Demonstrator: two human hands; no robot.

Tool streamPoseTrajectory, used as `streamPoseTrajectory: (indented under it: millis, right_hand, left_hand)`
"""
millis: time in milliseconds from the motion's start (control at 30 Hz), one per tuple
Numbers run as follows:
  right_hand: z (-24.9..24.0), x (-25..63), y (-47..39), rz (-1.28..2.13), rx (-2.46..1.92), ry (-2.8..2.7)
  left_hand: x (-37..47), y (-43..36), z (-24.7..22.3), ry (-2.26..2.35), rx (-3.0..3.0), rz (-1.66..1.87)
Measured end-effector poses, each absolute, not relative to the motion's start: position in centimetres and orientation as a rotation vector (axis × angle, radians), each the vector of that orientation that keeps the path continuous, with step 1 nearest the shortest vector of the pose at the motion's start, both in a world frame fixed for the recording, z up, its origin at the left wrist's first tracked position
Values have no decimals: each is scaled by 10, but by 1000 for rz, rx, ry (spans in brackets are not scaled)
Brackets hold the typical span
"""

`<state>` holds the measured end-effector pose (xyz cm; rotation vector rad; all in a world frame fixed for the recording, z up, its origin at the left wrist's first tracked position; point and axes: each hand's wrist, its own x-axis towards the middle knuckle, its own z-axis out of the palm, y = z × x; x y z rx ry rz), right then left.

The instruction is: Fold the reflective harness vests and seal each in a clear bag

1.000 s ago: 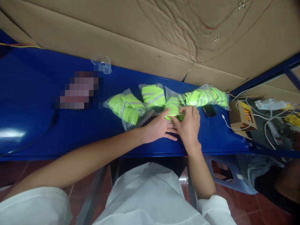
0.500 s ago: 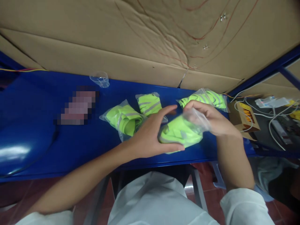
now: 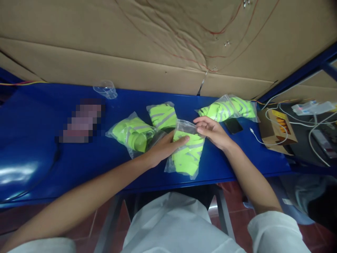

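Observation:
A clear zip bag with a folded neon-yellow, grey-striped item (image 3: 188,154) hangs upright between my hands, its top edge up. My left hand (image 3: 165,146) grips its left side, thumb across the front. At the bag's top right corner, my right hand (image 3: 212,131) pinches the plastic between thumb and fingers. Just left of my left hand lies another bagged neon item (image 3: 134,135), and behind it a further one (image 3: 162,116). More bagged neon material (image 3: 229,108) lies at the back right, beyond my right hand.
The blue table (image 3: 79,168) carries a blurred-out object (image 3: 83,121) and a clear plastic piece (image 3: 106,89) on the left. On the right are a black phone (image 3: 233,125), a white cable (image 3: 259,140) and a cardboard box (image 3: 273,131). A cardboard panel (image 3: 105,59) stands behind.
The held bag has turned upright, with its front now facing me. My left thumb has moved onto its front, and my right hand has shifted left, uncovering the phone.

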<state>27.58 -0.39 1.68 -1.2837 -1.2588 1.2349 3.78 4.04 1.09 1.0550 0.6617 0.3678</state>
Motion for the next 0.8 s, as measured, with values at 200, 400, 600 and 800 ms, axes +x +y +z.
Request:
streamPoseTrajectory:
  millis: [200,400,600,800]
  right_hand:
    - [37,288,-16,1323,-1262,-1411]
    - [41,289,-21,1296,-1361,-1456]
    - [32,279,-22,1527,-1319,-1672]
    - [35,281,-24,1556,-1420,-1653]
  left_hand:
    - [27,47,24,751,1141,298]
    - [17,44,21,612,1311,233]
    - [22,38,24,563,1476,215]
    - [20,39,21,508,1419,97]
